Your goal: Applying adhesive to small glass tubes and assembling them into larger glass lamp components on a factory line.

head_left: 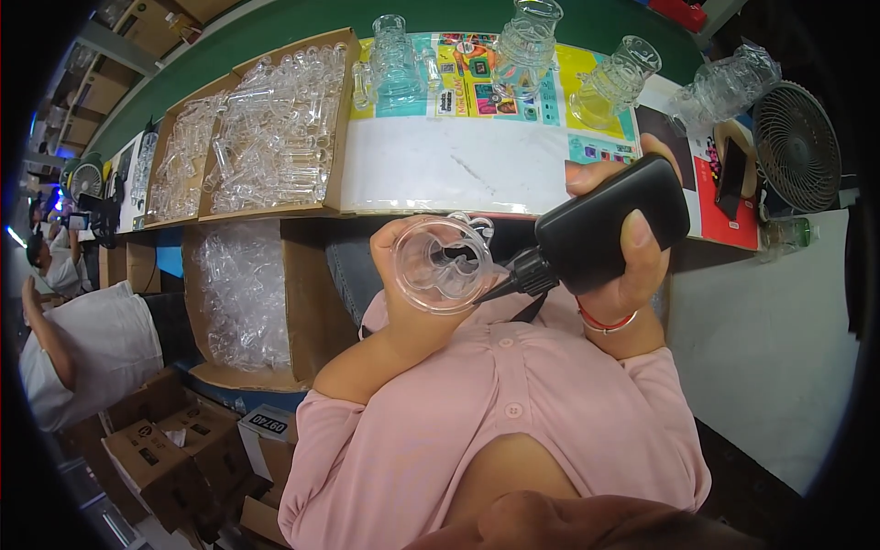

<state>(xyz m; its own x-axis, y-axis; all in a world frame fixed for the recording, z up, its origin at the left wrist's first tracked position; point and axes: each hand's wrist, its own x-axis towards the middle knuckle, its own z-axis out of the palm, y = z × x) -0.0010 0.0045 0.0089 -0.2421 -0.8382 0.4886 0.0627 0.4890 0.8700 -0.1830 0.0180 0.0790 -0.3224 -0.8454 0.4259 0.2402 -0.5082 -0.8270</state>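
Observation:
My left hand [411, 316] is closed around a clear, cup-shaped glass piece [442, 291], its round rim facing up and a narrower shape showing inside. My right hand [642, 266] grips a flat black squeeze bottle [612, 223], tilted so its nozzle points down and left. The nozzle's thin black tip [495, 291] lies at the right side of the glass rim; whether it touches, I cannot tell. A small clear glass part [479, 225] shows at the far edge of the piece. Both hands are in front of my body, near the table edge.
Cardboard trays [341, 137] of small glass tubes stand at the left of the table. Several clear glass vessels [525, 55] line its far side. A fan [796, 147] and a phone [731, 174] sit right. Below left is an open carton [307, 302]; beyond it, a person [92, 348].

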